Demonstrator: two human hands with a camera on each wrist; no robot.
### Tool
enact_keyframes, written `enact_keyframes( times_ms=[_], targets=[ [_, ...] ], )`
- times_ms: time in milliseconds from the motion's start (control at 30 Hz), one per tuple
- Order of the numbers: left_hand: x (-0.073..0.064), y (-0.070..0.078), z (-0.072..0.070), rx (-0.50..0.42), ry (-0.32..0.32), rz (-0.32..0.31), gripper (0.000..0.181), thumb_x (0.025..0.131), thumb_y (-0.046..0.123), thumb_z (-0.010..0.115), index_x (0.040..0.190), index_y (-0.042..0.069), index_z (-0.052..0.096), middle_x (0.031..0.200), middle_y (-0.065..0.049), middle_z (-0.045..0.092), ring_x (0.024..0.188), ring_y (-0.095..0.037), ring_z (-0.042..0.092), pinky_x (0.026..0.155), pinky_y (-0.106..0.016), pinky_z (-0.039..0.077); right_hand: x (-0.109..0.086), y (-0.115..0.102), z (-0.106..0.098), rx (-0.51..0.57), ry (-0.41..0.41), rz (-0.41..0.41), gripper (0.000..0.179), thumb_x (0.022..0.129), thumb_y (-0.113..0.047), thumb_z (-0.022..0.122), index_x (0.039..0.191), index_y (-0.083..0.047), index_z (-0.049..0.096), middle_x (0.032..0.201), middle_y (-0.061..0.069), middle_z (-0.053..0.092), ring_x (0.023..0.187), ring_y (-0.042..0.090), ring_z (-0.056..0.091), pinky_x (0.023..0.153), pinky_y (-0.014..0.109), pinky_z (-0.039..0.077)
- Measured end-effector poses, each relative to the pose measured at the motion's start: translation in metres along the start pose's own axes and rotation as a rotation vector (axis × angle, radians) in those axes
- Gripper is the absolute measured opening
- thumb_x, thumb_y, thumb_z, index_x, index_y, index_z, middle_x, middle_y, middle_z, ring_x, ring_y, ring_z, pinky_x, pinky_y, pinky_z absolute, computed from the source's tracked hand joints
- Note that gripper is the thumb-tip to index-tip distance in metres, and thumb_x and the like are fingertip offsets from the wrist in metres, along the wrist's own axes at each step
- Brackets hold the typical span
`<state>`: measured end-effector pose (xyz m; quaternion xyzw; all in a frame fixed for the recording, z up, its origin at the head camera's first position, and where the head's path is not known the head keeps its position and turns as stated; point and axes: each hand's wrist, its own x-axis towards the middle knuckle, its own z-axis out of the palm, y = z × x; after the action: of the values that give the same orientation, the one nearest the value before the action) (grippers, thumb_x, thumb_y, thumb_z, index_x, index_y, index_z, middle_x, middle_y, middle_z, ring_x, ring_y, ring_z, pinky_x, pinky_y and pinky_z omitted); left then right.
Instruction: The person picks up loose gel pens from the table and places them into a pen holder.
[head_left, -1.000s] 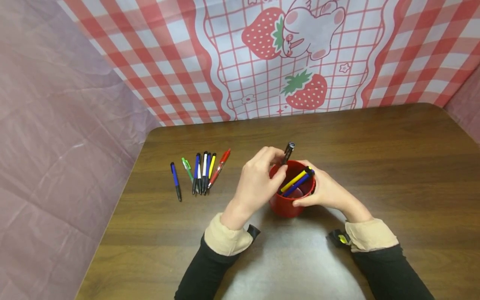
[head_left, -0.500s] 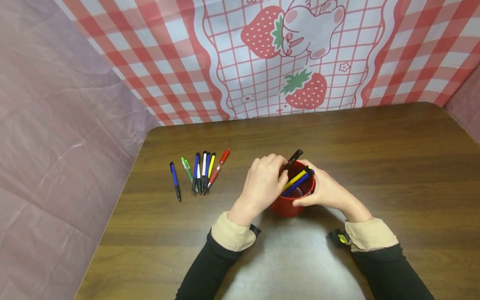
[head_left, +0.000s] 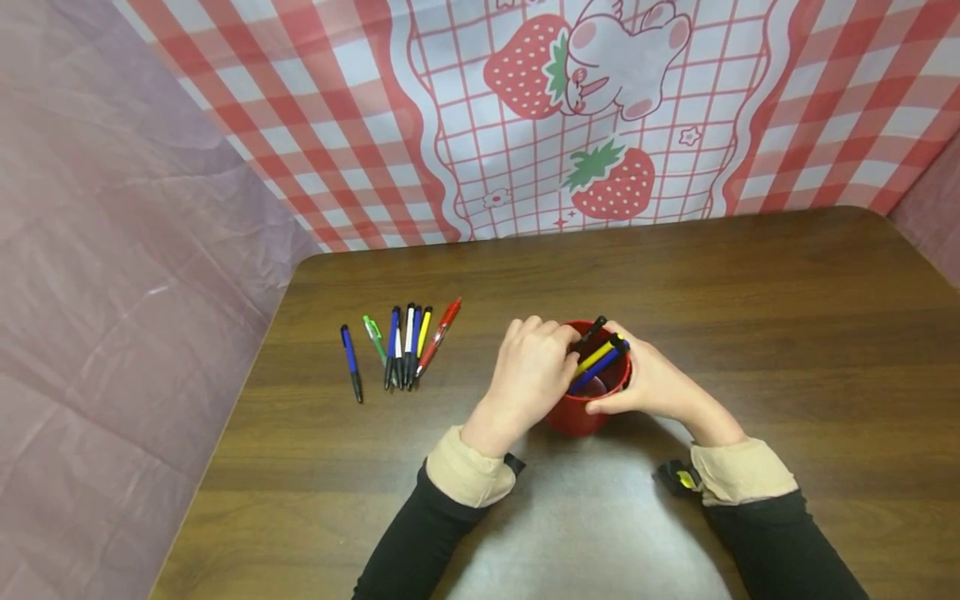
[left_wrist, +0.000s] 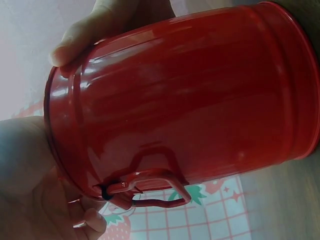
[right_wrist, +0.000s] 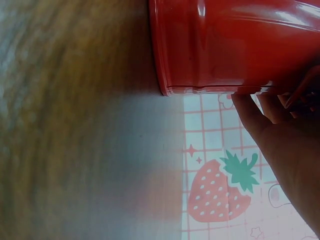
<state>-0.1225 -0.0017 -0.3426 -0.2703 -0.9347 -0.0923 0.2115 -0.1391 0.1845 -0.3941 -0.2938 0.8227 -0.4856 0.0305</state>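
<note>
A red metal bucket (head_left: 576, 417) with a small side handle (left_wrist: 160, 195) stands on the table. My right hand (head_left: 660, 379) grips it from the right, thumb at the near rim and fingers around the far side. At the left rim, my left hand (head_left: 528, 375) has its fingertips inside the mouth, around a black pen (head_left: 592, 330) whose top end sticks out; its lower part is hidden. A yellow pen (head_left: 594, 360) and a blue pen (head_left: 597, 371) lean side by side in the bucket. In the left wrist view, the left fingers are partly behind the rim.
On the table (head_left: 750, 333), left of the bucket, lie several blue, white, yellow and green pens in a loose row, with a red pen (head_left: 438, 337) at its right end. One blue pen (head_left: 351, 364) lies apart. A checked strawberry cloth (head_left: 450, 125) hangs behind.
My left hand has moved right and slightly down, lowering the black pen deeper into the bucket and tilting it rightward. My right hand and the bucket have stayed in place.
</note>
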Motion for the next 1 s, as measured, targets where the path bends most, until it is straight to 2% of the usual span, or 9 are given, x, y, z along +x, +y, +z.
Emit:
enact_keyframes(
  times_ms=[200, 433, 600, 767, 1000],
  targets=[
    [0.000, 0.000, 0.000, -0.040, 0.009, -0.018, 0.015, 0.079, 0.024, 0.067, 0.092, 0.016, 0.068, 0.085, 0.005, 0.067, 0.076, -0.012, 0.057, 0.067, -0.024, 0.038, 0.001, 0.000, 0.000, 0.010, 0.005, -0.009, 0.081, 0.058, -0.015, 0.085, 0.125, -0.005, 0.040, 0.114, 0.008, 0.055, 0.093, 0.008, 0.056, 0.082, 0.018, 0.046],
    [0.002, -0.004, -0.005, -0.132, 0.041, -0.014, 0.011, 0.082, 0.022, 0.064, 0.089, 0.015, 0.066, 0.082, 0.005, 0.065, 0.072, -0.011, 0.057, 0.066, -0.023, 0.039, 0.001, -0.001, 0.000, 0.026, -0.005, -0.003, 0.081, 0.060, -0.016, 0.084, 0.127, -0.006, 0.040, 0.115, 0.008, 0.055, 0.093, 0.010, 0.056, 0.082, 0.017, 0.046],
    [0.003, -0.012, -0.011, -0.199, 0.099, -0.039, 0.009, 0.083, 0.021, 0.063, 0.088, 0.014, 0.066, 0.081, 0.004, 0.065, 0.071, -0.010, 0.058, 0.065, -0.024, 0.042, 0.001, 0.000, 0.000, 0.037, -0.009, -0.003, 0.080, 0.060, -0.015, 0.084, 0.126, -0.007, 0.040, 0.116, 0.007, 0.055, 0.096, 0.010, 0.055, 0.084, 0.017, 0.045],
    [0.003, -0.029, -0.017, -0.304, 0.159, -0.116, 0.008, 0.085, 0.018, 0.060, 0.088, 0.014, 0.066, 0.079, 0.003, 0.064, 0.065, -0.009, 0.055, 0.059, -0.023, 0.044, 0.001, 0.001, 0.001, 0.051, -0.006, -0.006, 0.080, 0.058, -0.014, 0.084, 0.126, -0.010, 0.041, 0.117, 0.004, 0.055, 0.099, 0.009, 0.054, 0.086, 0.018, 0.044],
    [0.004, -0.067, -0.018, -0.421, 0.241, -0.283, 0.008, 0.084, 0.013, 0.059, 0.087, 0.010, 0.066, 0.077, 0.000, 0.064, 0.061, -0.011, 0.056, 0.057, -0.023, 0.044, 0.001, 0.001, 0.001, 0.085, -0.008, -0.004, 0.081, 0.058, -0.013, 0.084, 0.126, -0.011, 0.042, 0.119, 0.003, 0.054, 0.104, 0.009, 0.052, 0.087, 0.018, 0.044]
  ],
)
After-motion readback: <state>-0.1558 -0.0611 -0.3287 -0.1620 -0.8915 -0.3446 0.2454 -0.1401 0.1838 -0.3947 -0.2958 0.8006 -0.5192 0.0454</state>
